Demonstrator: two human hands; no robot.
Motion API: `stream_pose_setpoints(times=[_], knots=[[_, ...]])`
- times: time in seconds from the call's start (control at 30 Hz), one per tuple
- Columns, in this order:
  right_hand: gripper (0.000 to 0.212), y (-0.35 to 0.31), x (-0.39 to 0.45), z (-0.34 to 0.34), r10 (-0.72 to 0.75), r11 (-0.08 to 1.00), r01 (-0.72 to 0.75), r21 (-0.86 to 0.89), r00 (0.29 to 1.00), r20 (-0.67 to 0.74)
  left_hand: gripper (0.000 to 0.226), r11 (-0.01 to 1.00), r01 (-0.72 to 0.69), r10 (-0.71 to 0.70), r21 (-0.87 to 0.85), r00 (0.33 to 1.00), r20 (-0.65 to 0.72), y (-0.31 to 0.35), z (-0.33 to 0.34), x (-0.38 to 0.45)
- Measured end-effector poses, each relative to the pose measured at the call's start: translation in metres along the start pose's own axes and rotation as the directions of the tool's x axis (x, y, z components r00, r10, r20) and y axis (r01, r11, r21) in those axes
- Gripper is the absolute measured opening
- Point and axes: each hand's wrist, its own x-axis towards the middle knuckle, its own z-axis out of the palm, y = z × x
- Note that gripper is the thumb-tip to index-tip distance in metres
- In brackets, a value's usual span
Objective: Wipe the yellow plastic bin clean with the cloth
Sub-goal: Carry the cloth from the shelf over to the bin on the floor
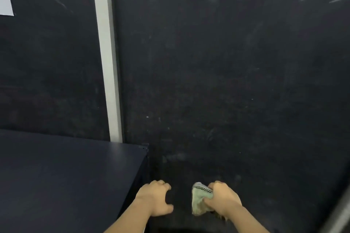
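Just right hand (222, 197) gripping bunched cloth (199, 199)

Layout: a cabinet top (66, 172) is seen at lower left, its right edge beside the left hand (154, 199). The right hand (222, 199) is placed to the right of it, apart, with a cloth (198, 197) bunched in it on the side facing the left hand. A wall panel (227, 81) stands behind both hands; an upright post (107, 62) rises behind the cabinet's far right corner
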Motion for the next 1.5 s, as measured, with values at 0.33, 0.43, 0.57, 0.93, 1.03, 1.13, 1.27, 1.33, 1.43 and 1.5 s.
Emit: stream_pose_setpoints(times=[0.33,0.43,0.57,0.93,1.03,1.13,1.27,1.33,1.43,1.5], knots=[[0.015,0.035,-0.032,0.001,0.124,0.992,-0.124,-0.001,0.992,0.014,0.069,0.999,-0.046,0.047,-0.026,0.998,0.050,0.006,0.017,0.010],[0.018,0.042,-0.037,0.002,0.144,0.989,-0.144,0.014,0.990,0.007,0.070,0.998,-0.055,0.056,-0.025,0.997,0.055,0.009,0.024,0.014],[0.027,0.055,-0.043,0.000,0.122,0.992,-0.122,-0.010,0.992,-0.007,0.070,0.998,-0.051,0.052,-0.032,0.997,0.051,0.020,0.029,0.016],[0.020,0.127,-0.051,-0.005,0.040,0.999,-0.039,-0.013,0.997,0.068,0.073,0.996,0.040,-0.038,-0.075,0.999,0.023,0.087,0.049,0.014],[0.020,0.152,-0.051,-0.004,0.016,0.999,-0.013,-0.033,0.994,0.105,0.072,0.992,0.072,-0.070,-0.107,0.997,0.031,0.109,0.060,0.018],[0.020,0.175,-0.048,-0.002,0.003,0.999,0.002,-0.046,0.993,0.121,0.071,0.986,0.085,-0.082,-0.141,0.996,0.029,0.129,0.071,0.025],[0.020,0.196,-0.042,0.008,0.000,0.999,0.007,-0.054,0.991,0.134,0.071,0.986,0.091,-0.085,-0.138,0.995,0.044,0.141,0.090,0.037],[0.019,0.205,-0.037,0.019,0.006,0.999,0.001,-0.049,0.991,0.136,0.071,0.986,0.091,-0.084,-0.140,0.995,0.054,0.142,0.102,0.046],[0.017,0.218,-0.027,0.044,0.020,0.999,-0.014,-0.045,0.990,0.142,0.071,0.983,0.084,-0.076,-0.161,0.995,0.057,0.138,0.122,0.063],[0.016,0.225,-0.018,0.068,0.016,0.999,-0.009,-0.046,0.990,0.139,0.072,0.988,0.074,-0.068,-0.138,0.996,0.048,0.128,0.139,0.076]])
